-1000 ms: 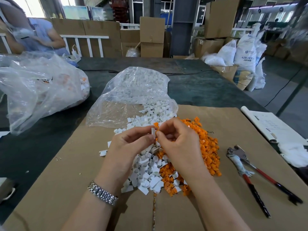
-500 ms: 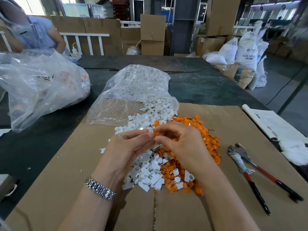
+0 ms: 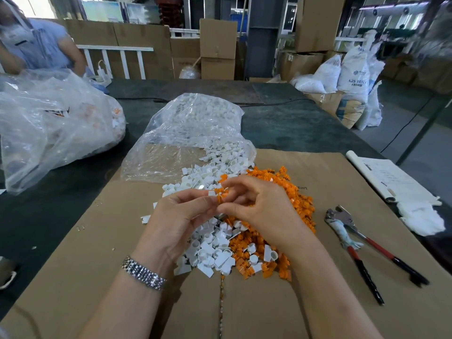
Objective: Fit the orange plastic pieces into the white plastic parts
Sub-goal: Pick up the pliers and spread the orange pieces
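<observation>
Pinched between both hands above the heaps is one small orange piece (image 3: 220, 197), with a bit of a white part (image 3: 211, 193) showing at the left fingertips; left hand (image 3: 181, 216) grips from the left, right hand (image 3: 259, 209) from the right, thumb and forefinger closed on it, other right fingers loosely spread. Step looks like mid-fit, orange being pushed into white; whether it is seated can't be told. Next move likely needs a firm squeeze with the pieces lined up, then dropping the pair and picking fresh ones. Below: white parts pile (image 3: 210, 243) left, orange pile (image 3: 291, 199) right, touching, on cardboard (image 3: 73, 265). Far: clear bag of white parts (image 3: 195, 123). Right: red-handled pliers (image 3: 362, 248), well apart.
</observation>
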Demonstrator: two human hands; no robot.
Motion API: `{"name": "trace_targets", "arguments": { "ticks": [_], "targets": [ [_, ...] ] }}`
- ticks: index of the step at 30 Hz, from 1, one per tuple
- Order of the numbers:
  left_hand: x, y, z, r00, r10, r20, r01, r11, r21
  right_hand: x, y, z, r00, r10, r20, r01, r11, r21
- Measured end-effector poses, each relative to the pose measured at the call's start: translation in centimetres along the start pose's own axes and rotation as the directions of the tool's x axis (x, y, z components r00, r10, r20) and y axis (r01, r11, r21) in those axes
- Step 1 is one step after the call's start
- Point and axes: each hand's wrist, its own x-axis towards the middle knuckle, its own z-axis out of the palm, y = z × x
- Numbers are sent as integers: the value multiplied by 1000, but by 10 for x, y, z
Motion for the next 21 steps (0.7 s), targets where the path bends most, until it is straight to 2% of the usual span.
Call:
{"name": "trace_targets", "arguments": {
  "ticks": [1, 3, 4, 6, 8, 9, 10, 12, 17, 21],
  "targets": [
    [0, 0, -1, 1000, -17, 4, 17, 1000, -16, -1, 1, -8, 999, 33, -16, -33, 999, -25],
    [-1, 1, -1, 999, -47, 18, 47, 998, -42, -9, 9, -32, 985, 122, -126, -151, 955, -256],
    [-2, 2, -1, 998, -54, 18, 55, 998, -41, -15, 16, -46, 962, 200, -188, -262, 872, -414],
    [-3, 3, 1, 999, -54, 5, 54, 998, -13, -30, 31, -72, 859, 408, -309, -506, 589, -630],
    [-5, 4, 3, 999, -40, 9, 40, 999, 17, -46, 46, -91, 734, 567, -374, -629, 359, -690],
    [-6, 4, 3, 999, -35, 15, 34, 999, 19, -53, 51, -96, 686, 619, -382, -662, 314, -680],
    [-7, 5, 3, 999, -32, 19, 32, 999, 11, -57, 56, -100, 658, 650, -380, -684, 304, -663],
    [-8, 5, 3, 999, -36, 24, 36, 999, -20, -61, 62, -103, 646, 665, -374, -699, 320, -639],
    [-10, 7, 5, 998, -41, 39, 45, 994, -96, -66, 52, -98, 711, 587, -386, -666, 385, -639],
    [-10, 8, 5, 999, -44, 14, 45, 997, -70, -65, 19, -97, 804, 450, -389, -592, 669, -450]
  ]
}}
